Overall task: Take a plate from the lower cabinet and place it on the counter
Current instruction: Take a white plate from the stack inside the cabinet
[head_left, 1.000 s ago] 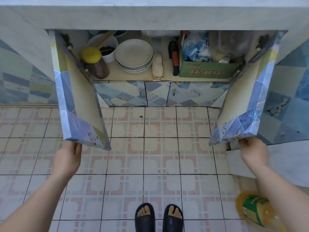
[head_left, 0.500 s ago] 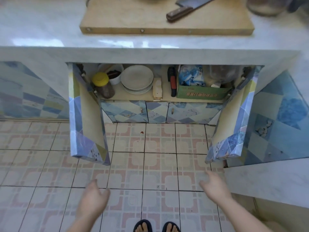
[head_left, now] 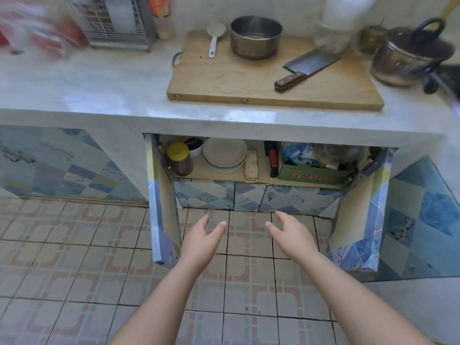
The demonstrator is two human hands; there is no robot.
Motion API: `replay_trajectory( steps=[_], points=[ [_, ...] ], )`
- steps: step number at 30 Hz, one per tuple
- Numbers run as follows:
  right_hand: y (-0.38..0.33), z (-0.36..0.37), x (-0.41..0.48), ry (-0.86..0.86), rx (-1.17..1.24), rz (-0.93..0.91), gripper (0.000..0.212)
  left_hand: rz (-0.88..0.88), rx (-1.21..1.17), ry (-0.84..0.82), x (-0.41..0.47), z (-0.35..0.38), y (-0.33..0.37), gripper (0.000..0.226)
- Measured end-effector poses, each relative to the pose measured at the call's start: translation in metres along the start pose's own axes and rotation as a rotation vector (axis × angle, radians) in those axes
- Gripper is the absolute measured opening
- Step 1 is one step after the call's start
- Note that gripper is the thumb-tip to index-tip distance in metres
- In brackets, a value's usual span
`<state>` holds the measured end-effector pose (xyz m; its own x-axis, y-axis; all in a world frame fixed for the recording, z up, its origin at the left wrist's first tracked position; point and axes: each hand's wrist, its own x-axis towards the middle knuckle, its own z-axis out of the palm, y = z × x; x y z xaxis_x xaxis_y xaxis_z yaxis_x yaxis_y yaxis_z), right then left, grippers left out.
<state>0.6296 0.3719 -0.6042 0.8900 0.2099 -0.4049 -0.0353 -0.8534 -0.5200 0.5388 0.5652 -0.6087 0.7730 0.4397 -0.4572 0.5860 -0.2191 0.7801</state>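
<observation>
A stack of pale round plates (head_left: 224,154) sits on the shelf inside the lower cabinet (head_left: 258,179), whose two doors stand wide open. The pale stone counter (head_left: 104,95) runs above it. My left hand (head_left: 202,241) and my right hand (head_left: 290,236) reach forward over the floor, both empty with fingers apart, well short of and below the plates.
The left door (head_left: 161,207) and right door (head_left: 361,215) flank my hands. Beside the plates stand a yellow-lidded jar (head_left: 179,159) and a green box (head_left: 313,174). On the counter a wooden board (head_left: 268,78) holds a cleaver (head_left: 306,69) and a steel pot (head_left: 256,37); a lidded pot (head_left: 408,58) stands right.
Both hands let go of the door edges, drew back, then came together reaching forward between the open doors. The view has tilted up, showing the countertop.
</observation>
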Motion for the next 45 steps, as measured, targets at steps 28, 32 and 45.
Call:
replay_trajectory(
  steps=[28,32,45],
  points=[
    [0.026,0.100,0.291,0.093,0.163,-0.136,0.060,0.026,-0.296,0.301,0.293,0.073,-0.045,0.069],
    [0.042,0.121,0.334,0.136,0.196,-0.164,0.062,0.047,-0.395,0.340,0.332,0.091,-0.064,0.068],
    [0.044,0.154,0.417,0.289,0.304,-0.295,0.068,0.291,-0.392,0.392,0.410,0.102,-0.076,0.058]
  ],
)
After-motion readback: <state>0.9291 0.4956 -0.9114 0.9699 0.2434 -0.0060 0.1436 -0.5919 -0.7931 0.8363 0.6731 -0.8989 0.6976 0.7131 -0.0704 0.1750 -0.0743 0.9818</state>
